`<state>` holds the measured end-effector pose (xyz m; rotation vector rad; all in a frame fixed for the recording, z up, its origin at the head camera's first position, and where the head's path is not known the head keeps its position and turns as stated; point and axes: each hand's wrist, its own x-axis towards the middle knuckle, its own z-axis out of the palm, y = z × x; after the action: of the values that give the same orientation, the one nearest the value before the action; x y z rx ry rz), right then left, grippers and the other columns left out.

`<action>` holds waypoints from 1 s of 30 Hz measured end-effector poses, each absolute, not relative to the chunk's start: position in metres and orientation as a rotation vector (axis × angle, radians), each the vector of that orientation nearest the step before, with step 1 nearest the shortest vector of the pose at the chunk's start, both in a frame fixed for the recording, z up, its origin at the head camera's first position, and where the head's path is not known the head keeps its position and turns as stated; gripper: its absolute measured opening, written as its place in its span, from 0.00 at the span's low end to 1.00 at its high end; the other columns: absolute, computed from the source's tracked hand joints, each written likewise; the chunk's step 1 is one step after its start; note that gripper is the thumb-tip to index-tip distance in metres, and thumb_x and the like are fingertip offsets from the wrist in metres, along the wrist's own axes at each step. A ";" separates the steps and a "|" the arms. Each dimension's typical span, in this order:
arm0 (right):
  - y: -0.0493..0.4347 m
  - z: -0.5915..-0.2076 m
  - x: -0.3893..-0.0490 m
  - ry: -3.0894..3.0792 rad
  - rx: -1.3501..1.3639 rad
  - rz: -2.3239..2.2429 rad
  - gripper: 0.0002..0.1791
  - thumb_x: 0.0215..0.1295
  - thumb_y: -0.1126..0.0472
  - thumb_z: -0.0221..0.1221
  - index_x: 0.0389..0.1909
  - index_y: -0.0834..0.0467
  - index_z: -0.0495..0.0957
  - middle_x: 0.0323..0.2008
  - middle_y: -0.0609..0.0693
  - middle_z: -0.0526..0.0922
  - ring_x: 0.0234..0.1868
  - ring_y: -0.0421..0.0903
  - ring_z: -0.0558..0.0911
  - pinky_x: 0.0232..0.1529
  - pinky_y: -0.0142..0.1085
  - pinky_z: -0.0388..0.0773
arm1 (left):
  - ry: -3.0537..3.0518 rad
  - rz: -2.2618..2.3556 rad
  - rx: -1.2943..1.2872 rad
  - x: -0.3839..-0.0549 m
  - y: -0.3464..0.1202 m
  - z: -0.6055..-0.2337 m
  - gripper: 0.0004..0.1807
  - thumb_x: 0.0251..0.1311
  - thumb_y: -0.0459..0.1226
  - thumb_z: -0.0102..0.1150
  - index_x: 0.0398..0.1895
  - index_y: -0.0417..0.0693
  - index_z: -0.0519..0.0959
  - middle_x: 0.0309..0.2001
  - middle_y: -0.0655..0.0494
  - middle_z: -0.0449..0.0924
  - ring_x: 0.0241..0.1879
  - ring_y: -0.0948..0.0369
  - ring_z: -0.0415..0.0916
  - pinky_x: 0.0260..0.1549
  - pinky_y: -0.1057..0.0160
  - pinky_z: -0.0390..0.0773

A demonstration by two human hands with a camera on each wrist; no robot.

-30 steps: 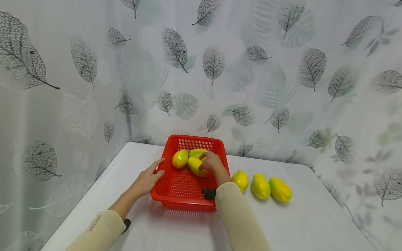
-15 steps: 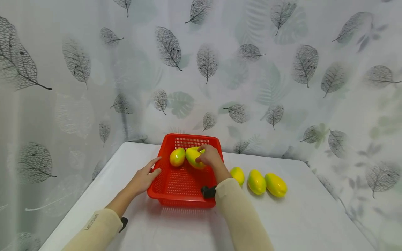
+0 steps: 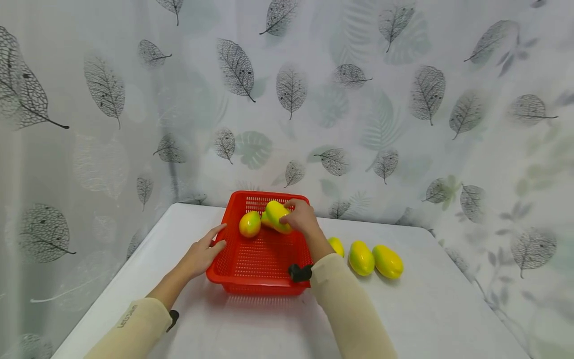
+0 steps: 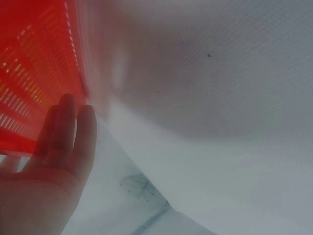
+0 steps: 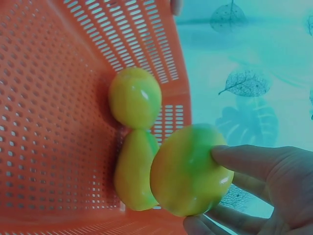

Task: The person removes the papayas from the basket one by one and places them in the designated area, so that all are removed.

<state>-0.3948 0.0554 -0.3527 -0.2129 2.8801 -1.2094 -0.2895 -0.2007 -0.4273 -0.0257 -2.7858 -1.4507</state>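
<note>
My right hand [image 3: 302,217] pinches a yellow mango [image 3: 276,214] with green patches between thumb and fingers, over the back right part of a red perforated plastic basket [image 3: 255,282]. In the right wrist view, that mango [image 5: 183,171] partly covers a second mango [image 5: 133,171] lying in the basket. A third mango [image 3: 249,224] sits just to the left, against the second one. At the basket's left side, my left hand [image 3: 197,257] rests with its fingers extended. The left wrist view has these fingers [image 4: 62,127] lying along the outside of the basket wall.
Right of the basket, a row of mangoes lies on the white table: one [image 3: 336,246] partly hidden by my right forearm, another [image 3: 361,258] in the middle, a third [image 3: 387,262] at the end. A leaf-patterned curtain [image 3: 287,119] hangs behind the table.
My right hand has gripped a mango in the basket, raised it and tilted it towards the back. My left hand stays at the basket's left side. The view has shifted slightly.
</note>
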 end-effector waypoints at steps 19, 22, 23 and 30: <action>0.083 -0.342 -0.378 2.859 -0.277 -1.311 0.26 0.51 0.59 0.67 0.54 0.53 0.76 0.44 0.57 0.78 0.42 0.53 0.77 0.38 0.40 0.80 | -2.797 -1.438 -0.028 -0.291 -0.202 -0.432 0.30 0.69 0.47 0.44 0.72 0.61 0.51 0.48 0.40 0.72 0.29 0.57 0.76 0.30 0.61 0.81; 0.089 -0.341 -0.374 2.874 -0.294 -1.295 0.26 0.52 0.58 0.67 0.55 0.54 0.75 0.45 0.57 0.78 0.43 0.53 0.77 0.40 0.42 0.79 | -2.803 -1.437 -0.035 -0.291 -0.202 -0.431 0.31 0.68 0.48 0.44 0.72 0.61 0.51 0.48 0.40 0.72 0.29 0.57 0.76 0.30 0.61 0.81; 0.091 -0.341 -0.373 2.881 -0.291 -1.286 0.26 0.52 0.58 0.67 0.55 0.53 0.75 0.46 0.57 0.78 0.43 0.53 0.77 0.40 0.42 0.79 | -2.804 -1.436 -0.036 -0.291 -0.201 -0.430 0.31 0.68 0.48 0.44 0.72 0.61 0.51 0.49 0.40 0.71 0.29 0.57 0.76 0.30 0.61 0.81; 0.101 -0.337 -0.368 2.888 -0.280 -1.298 0.27 0.52 0.57 0.67 0.55 0.54 0.75 0.47 0.58 0.78 0.44 0.54 0.77 0.42 0.44 0.78 | -2.804 -1.425 -0.036 -0.292 -0.200 -0.427 0.30 0.69 0.47 0.44 0.72 0.60 0.51 0.49 0.40 0.72 0.29 0.57 0.76 0.30 0.60 0.81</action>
<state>-0.3685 0.1007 -0.3374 -0.2797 2.8885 -1.2981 -0.2915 -0.2002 -0.4270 -0.0360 -2.8042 -1.4246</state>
